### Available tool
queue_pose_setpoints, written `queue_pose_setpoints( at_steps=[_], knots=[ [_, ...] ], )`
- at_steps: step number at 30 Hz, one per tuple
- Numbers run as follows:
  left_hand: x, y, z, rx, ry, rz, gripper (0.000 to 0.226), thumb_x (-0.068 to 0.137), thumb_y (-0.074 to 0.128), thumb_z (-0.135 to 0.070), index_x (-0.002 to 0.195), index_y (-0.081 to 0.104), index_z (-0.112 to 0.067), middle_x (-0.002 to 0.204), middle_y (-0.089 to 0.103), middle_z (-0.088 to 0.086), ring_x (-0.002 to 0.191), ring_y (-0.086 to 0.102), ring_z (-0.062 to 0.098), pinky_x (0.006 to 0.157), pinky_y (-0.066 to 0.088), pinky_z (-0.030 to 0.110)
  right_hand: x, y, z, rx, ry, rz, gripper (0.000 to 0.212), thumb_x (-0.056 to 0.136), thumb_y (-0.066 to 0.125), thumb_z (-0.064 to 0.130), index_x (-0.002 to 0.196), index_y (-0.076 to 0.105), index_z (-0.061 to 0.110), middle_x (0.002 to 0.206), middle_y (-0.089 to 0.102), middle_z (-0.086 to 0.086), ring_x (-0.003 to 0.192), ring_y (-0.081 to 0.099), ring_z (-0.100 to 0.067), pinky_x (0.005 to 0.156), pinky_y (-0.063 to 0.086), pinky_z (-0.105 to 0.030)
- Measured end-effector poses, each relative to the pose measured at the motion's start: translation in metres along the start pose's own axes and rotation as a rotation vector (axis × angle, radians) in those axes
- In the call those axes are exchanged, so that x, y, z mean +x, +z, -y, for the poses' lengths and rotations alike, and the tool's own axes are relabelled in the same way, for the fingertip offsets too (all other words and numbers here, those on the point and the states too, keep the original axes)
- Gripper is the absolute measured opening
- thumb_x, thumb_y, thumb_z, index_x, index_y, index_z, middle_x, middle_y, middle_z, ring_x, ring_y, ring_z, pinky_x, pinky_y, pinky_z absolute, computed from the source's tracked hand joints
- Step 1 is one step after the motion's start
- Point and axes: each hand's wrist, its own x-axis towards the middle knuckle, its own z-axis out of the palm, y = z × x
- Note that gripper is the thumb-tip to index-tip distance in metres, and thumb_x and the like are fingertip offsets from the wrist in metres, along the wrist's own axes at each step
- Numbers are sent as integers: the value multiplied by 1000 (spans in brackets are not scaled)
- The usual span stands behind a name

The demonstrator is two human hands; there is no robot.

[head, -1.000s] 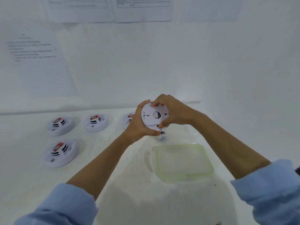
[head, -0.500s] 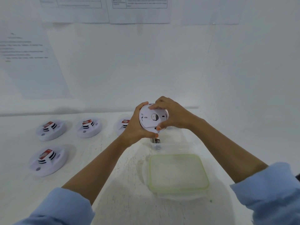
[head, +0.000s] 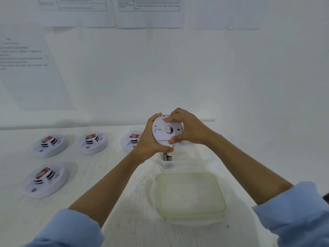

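White table [head: 106,168] vs plain white wall. Over its far middle, both hands hold a round white smoke detector [head: 166,132] up off the surface, stood on edge w/ the flat back side to the camera. Back plate has small marks & a round centre sticker w/ print, too small to read.

L hand [head: 148,141] cups the left edge: thumb on the top rim, fingers curled under the bottom. R hand [head: 189,128] grips from the right, fingers hooked over the top edge, thumb pressed on the lower rim. Forearms bare, light-blue sleeves pushed up.

Just below the detector, batteries [head: 167,156] lie at the far end of a clear plastic tub; can't tell if in or beside it. Nearer the camera, a clear box w/ green rim [head: 220,196].

To the left, 4 spare detectors [head: 50,146] on the table, 3 in a far row, 1 nearer; the rightmost is partly hidden behind the L hand. Each has a red label & black stripes, text illegible.

Wall sheets [head: 149,13]: tables & text lines, blurred, unreadable.
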Motion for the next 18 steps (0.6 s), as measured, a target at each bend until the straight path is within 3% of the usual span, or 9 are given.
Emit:
queue_pose_setpoints(
  at_steps=[4,18],
  knots=[
    [0,1,1,12,2,-17,108,42,84,-13,136,29,-18,129,46,-5,117,51,13,86,51,26,3,0,-2,25,12,-4,65,56,87,15,115,62,13,100,47,2,98,49,-18,88,42,-31],
    [1,3,-1,26,58,-108,96,40,82,-20,123,36,-28,120,50,-12,106,54,-2,85,52,23,4,8,-9,-12,6,71,58,76,74,21,129,53,17,109,36,-1,110,36,-16,96,30,-21]
  ],
)
